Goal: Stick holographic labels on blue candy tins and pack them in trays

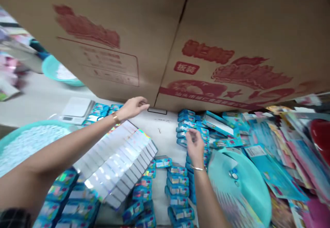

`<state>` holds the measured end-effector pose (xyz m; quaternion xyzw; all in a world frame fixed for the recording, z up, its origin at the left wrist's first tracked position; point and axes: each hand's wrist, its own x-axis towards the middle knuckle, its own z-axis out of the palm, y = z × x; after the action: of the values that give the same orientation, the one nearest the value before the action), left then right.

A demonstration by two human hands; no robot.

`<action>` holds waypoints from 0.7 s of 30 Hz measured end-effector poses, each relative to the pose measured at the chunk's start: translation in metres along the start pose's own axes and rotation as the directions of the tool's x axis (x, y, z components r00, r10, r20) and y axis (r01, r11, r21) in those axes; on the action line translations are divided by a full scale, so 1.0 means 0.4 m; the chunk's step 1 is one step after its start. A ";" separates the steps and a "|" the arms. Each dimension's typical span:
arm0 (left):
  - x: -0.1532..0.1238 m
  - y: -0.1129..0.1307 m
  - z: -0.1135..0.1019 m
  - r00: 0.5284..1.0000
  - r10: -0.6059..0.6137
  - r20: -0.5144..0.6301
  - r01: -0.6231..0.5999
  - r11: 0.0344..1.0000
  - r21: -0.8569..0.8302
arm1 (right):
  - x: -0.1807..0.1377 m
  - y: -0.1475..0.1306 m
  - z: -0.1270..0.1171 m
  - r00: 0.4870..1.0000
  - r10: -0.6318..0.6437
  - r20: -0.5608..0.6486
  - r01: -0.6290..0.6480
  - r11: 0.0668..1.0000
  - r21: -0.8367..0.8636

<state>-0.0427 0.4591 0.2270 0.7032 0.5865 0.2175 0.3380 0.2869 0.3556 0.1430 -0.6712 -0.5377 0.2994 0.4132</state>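
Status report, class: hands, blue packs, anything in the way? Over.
Left hand: nothing visibly held. Right hand: by stacked blue packs, grip unclear. Large carton: standing just beyond both.

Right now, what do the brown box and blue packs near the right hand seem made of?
Brown box: likely matte cardboard, judging by its dull surface and red print.
Blue packs: perhaps glossy plastic or coated card, from pale glints; blur leaves it open.

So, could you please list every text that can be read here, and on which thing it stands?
"板装": red panel on the cardboard carton.
"汕头市": start of the carton's red band; the rest is too blurred.
Carton's other red lettering: too blurred.
Blue boxes, blue pouch, digital scale: any print is too small or blurred.
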 end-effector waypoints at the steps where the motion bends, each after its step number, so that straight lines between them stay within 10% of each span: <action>1: -0.055 -0.028 -0.050 0.997 -0.015 -0.070 0.019 0.998 0.064 | -0.029 -0.016 0.028 0.987 0.035 0.158 -0.046 0.997 0.067; 4: -0.214 -0.115 -0.124 0.986 -0.071 -0.151 0.109 0.960 0.258 | -0.081 -0.059 0.151 0.861 0.047 0.506 -0.112 0.989 0.098; 11: -0.364 -0.193 -0.048 0.975 -0.106 -0.194 0.159 0.945 0.285 | -0.085 -0.157 0.349 0.810 0.012 0.587 -0.077 0.993 0.087; 16: -0.359 -0.184 -0.079 0.909 -0.288 -0.302 0.325 0.942 0.079 | -0.164 -0.238 0.249 0.840 -0.104 0.532 0.007 0.983 0.181; 21: -0.372 -0.113 -0.147 0.950 -0.279 -0.139 0.271 0.960 -0.075 | -0.245 -0.290 0.065 0.888 -0.136 0.439 -0.019 0.943 0.331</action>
<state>-0.1468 0.3311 0.2472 0.5868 0.6962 0.2360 0.3397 0.1860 0.2759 0.2281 -0.4875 -0.5827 0.5206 0.3896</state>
